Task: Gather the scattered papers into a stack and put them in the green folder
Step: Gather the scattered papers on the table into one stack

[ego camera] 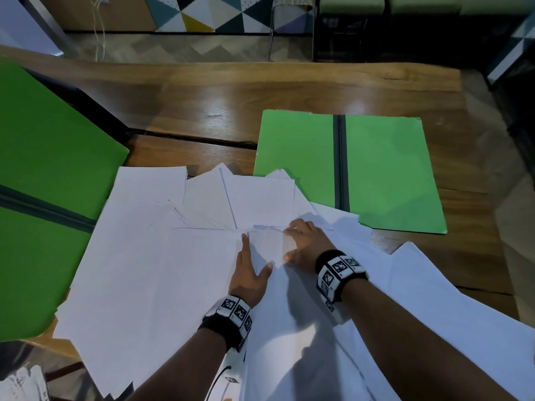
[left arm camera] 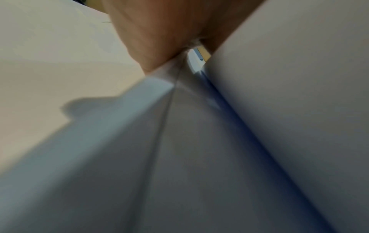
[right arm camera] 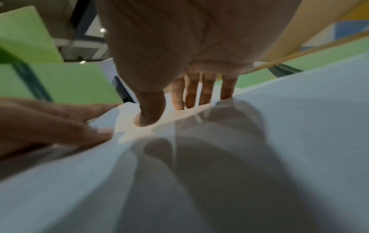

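Observation:
Several white papers [ego camera: 162, 256] lie fanned and overlapping across the wooden table [ego camera: 260, 91]. An open green folder [ego camera: 385, 169] with a dark spine lies flat behind them on the right, its near corner under the sheets. My left hand [ego camera: 257, 253] stands on its edge on the pile, fingers straight, thumb out. My right hand [ego camera: 291, 243] is just beside it, arched, fingertips and thumb pressing on the top sheets [right arm camera: 259, 141]. In the right wrist view the right hand [right arm camera: 165, 110] touches paper, and the left hand [right arm camera: 49, 123] shows at the left. The left wrist view shows only palm [left arm camera: 159, 31] and blurred paper [left arm camera: 199, 141].
A second open green folder [ego camera: 43, 175] fills the left side, partly under the papers; it shows also in the right wrist view [right arm camera: 69, 82]. More sheets [ego camera: 434, 299] hang over the table's near right edge. A chair's metal legs [ego camera: 272, 33] stand on the floor beyond the table.

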{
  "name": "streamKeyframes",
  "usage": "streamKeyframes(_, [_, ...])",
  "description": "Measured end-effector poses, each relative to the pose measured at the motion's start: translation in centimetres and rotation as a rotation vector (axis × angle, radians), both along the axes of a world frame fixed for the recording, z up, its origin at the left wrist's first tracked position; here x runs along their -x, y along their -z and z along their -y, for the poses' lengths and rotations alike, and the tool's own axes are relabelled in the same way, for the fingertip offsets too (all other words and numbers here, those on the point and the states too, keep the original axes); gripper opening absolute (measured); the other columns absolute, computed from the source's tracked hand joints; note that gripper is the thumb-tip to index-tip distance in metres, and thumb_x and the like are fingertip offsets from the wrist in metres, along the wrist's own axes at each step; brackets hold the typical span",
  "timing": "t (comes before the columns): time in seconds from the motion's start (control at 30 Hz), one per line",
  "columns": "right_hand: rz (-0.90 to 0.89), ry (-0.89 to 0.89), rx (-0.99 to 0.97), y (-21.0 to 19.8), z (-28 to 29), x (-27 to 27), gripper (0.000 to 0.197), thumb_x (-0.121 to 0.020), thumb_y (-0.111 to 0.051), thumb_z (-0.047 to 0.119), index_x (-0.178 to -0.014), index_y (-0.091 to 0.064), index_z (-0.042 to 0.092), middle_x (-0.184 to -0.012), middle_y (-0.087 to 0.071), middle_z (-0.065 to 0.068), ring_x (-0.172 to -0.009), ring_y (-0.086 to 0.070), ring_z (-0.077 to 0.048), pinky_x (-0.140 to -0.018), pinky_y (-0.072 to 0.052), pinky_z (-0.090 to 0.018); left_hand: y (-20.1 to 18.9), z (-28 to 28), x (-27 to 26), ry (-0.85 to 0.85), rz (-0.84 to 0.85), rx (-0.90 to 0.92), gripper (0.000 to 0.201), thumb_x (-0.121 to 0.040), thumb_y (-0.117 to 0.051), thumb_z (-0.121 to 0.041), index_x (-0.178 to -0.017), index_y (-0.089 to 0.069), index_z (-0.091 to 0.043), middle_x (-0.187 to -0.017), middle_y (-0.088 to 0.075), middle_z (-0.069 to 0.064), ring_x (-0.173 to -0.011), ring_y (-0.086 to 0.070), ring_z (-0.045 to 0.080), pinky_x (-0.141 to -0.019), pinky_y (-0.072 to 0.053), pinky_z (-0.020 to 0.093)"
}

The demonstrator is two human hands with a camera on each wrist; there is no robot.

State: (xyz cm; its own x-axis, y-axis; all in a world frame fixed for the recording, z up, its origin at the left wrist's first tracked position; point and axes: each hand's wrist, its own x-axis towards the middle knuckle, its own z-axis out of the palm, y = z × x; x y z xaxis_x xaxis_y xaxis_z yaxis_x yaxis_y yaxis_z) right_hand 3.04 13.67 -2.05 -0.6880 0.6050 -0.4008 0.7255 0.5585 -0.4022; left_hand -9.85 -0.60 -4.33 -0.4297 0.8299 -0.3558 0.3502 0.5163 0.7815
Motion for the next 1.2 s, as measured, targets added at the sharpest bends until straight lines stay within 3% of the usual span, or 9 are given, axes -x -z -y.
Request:
streamKeyframes(0.1, [-0.085,0.118,0.015,-0.1,0.2,-1.3,0.062,-0.09,-0.056,0.034,-0.145,-0.033,0.02,-0.152,-0.03,0.001,-0.139,-0.027,-0.019,-0.116,-0.02,-0.034,-0.3,-0.2,0.0,0.022,-0.038,0.025,0.088,-0.094,-0.055,-0.038,-0.151,0.012,-0.034,-0.161,-0.011,0.004,-0.146,-0.018,0.023,-0.113,-0.021,0.033])
streamKeyframes(0.2, [-0.103,0.595,-0.206,-1.2,0.2,-4.8,0.045,-0.091,-0.054,0.026,-0.135,-0.046,0.019,-0.141,-0.042,-0.007,-0.128,-0.04,-0.024,-0.107,-0.035,-0.037,-0.6,-0.3,-0.1,0.03,-0.062,0.018,0.083,-0.095,-0.052,-0.038,-0.151,0.01,-0.037,-0.16,-0.016,0.004,-0.144,-0.024,0.024,-0.111,-0.025,0.034])
streamKeyframes(0.27, [-0.108,0.913,-0.11,-1.8,0.6,-7.8,0.038,-0.086,-0.06,0.023,-0.122,-0.053,0.013,-0.129,-0.05,-0.013,-0.117,-0.049,-0.029,-0.098,-0.041,-0.036,-0.6,-0.4,-0.2,0.019,-0.069,0.01,0.08,-0.096,-0.05,-0.037,-0.151,0.008,-0.037,-0.158,-0.019,0.004,-0.142,-0.029,0.025,-0.111,-0.026,0.034])
streamKeyframes(0.33, [-0.121,1.069,0.134,-1.9,1.8,-10.4,0.042,-0.082,-0.066,0.022,-0.119,-0.051,0.007,-0.125,-0.056,-0.016,-0.111,-0.056,-0.03,-0.094,-0.043,-0.033,-0.7,-0.5,-0.2,0.004,-0.062,0.012,0.078,-0.097,-0.049,-0.038,-0.151,0.008,-0.037,-0.158,-0.019,0.004,-0.142,-0.029,0.025,-0.111,-0.026,0.034])
streamKeyframes(0.43, [-0.077,1.087,0.333,-1.6,4.0,-12.4,0.046,-0.083,-0.067,0.023,-0.122,-0.047,0.008,-0.122,-0.059,-0.013,-0.105,-0.055,-0.026,-0.085,-0.039,-0.025,-0.7,-0.5,-0.4,-0.002,-0.056,0.022,0.079,-0.097,-0.048,-0.042,-0.151,0.009,-0.038,-0.158,-0.018,0.004,-0.143,-0.026,0.024,-0.112,-0.025,0.034])
streamKeyframes(0.6, [-0.157,1.051,0.239,-1.1,3.9,-11.4,0.026,-0.084,-0.064,0.011,-0.11,-0.063,0.014,-0.096,-0.066,-0.005,-0.084,-0.056,-0.017,-0.075,-0.036,-0.015,-0.4,-0.5,-0.3,0.013,-0.078,0.027,0.08,-0.095,-0.047,-0.046,-0.151,0.01,-0.039,-0.159,-0.015,0.005,-0.145,-0.022,0.024,-0.114,-0.022,0.036])
streamKeyframes(0.8, [-0.325,1.069,0.135,-1.6,2.8,-9.2,0.019,-0.089,-0.057,0.009,-0.105,-0.063,0.016,-0.095,-0.067,-0.005,-0.079,-0.058,-0.018,-0.068,-0.042,-0.017,-1.0,-0.3,-0.6,0.012,-0.085,0.02,0.081,-0.095,-0.048,-0.045,-0.151,0.01,-0.037,-0.151,-0.027,0.009,-0.139,-0.033,0.028,-0.11,-0.028,0.038])
streamKeyframes(0.97, [-0.181,1.059,0.222,-0.6,4.6,-9.8,0.044,-0.087,-0.06,0.014,-0.128,-0.05,0.005,-0.127,-0.054,-0.018,-0.113,-0.055,-0.03,-0.095,-0.042,-0.03,-1.1,0.4,-1.0,-0.03,-0.051,0.01,0.086,-0.094,-0.054,-0.038,-0.152,0.009,-0.031,-0.15,-0.024,0.007,-0.133,-0.039,0.029,-0.105,-0.034,0.037])
streamKeyframes(1.2, [-0.198,0.884,0.337,-1.8,6.2,-6.0,0.078,-0.094,-0.055,0.027,-0.152,-0.007,0.01,-0.16,-0.011,-0.005,-0.146,-0.016,-0.022,-0.117,-0.015,-0.031,-0.9,0.7,-0.6,0.036,-0.064,0.09,0.105,-0.086,-0.065,-0.024,-0.149,0.018,-0.031,-0.155,-0.013,0.005,-0.126,-0.047,0.032,-0.098,-0.041,0.037])
